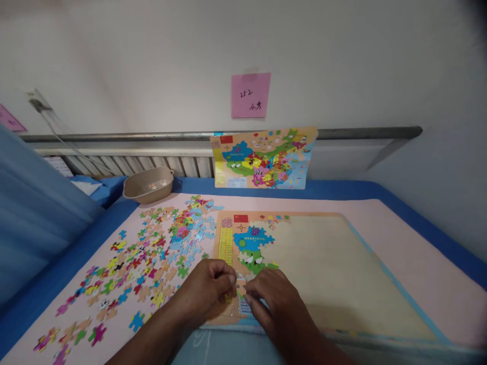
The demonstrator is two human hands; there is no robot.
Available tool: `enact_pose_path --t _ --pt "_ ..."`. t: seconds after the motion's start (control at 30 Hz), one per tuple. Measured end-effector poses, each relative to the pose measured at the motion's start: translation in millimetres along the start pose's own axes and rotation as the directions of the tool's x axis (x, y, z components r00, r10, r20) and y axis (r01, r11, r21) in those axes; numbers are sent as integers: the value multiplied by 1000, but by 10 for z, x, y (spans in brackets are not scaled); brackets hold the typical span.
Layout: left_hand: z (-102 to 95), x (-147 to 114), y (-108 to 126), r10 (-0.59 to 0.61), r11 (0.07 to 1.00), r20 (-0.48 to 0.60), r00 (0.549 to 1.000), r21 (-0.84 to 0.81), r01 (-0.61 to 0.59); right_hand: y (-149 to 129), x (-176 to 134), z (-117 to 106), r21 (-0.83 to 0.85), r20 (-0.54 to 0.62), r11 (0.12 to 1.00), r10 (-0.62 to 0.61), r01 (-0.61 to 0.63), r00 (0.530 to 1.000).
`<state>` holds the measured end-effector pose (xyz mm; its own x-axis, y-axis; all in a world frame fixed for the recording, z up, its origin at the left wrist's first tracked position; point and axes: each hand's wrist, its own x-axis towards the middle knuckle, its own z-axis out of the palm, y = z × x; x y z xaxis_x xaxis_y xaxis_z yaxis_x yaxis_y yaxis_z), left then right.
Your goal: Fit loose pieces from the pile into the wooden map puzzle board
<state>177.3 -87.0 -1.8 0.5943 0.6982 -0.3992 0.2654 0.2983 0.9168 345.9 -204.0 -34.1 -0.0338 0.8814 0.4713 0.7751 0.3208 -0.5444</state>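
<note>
Two bare forearms come in from the bottom, leading to the left hand and the right hand, both over the near left part of a jigsaw puzzle board. A peach puzzle piece lies in the narrow gap between them, in the lower part of the joined section. The right hand is curled, its fingertips at the piece's right side; whether they grip it or only press it cannot be told. The left hand is bent with thumb and forefinger together just left of the piece; whether anything is pinched there is hidden.

Joined pieces run up the board's left side: a yellow strip, a red flag, a blue region with grapes and a green region with sheep. The board's near edge passes just below the hands, close to a pale blue-green cloth. To the right, the cream base gives the right hand wide room as far as the board's light-blue right border, with pink mat beyond it and a dark blue margin outside that.

Room on the left is tighter: loose puzzle pieces crowd the mat beside the left forearm. Behind them sits a beige basin with some pieces inside. A printed map sheet stands upright past the board's far edge, near a metal rail.
</note>
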Motion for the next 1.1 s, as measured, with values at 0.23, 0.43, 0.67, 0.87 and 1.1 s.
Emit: enact_pose_path --t 0.23,0.43,0.67,0.87,1.1 --pt "13 0 -2 -5 1000 -4 1000 -10 5 -16 10 8 -3 3 1000 0 0 1000" --pt "22 -1 22 -10 1000 -16 1000 -21 9 -10 15 -1 8 -6 1000 -11 11 1000" --pt "11 10 -26 -13 999 -11 1000 -39 12 0 5 8 9 12 1000 -5 5 1000" --pt "-4 23 -57 24 999 -18 1000 -21 -24 -9 28 -1 11 -9 1000 -28 28 1000" --pt "3 -1 19 29 998 -15 999 -55 -30 -1 35 -18 54 7 998 -25 25 1000"
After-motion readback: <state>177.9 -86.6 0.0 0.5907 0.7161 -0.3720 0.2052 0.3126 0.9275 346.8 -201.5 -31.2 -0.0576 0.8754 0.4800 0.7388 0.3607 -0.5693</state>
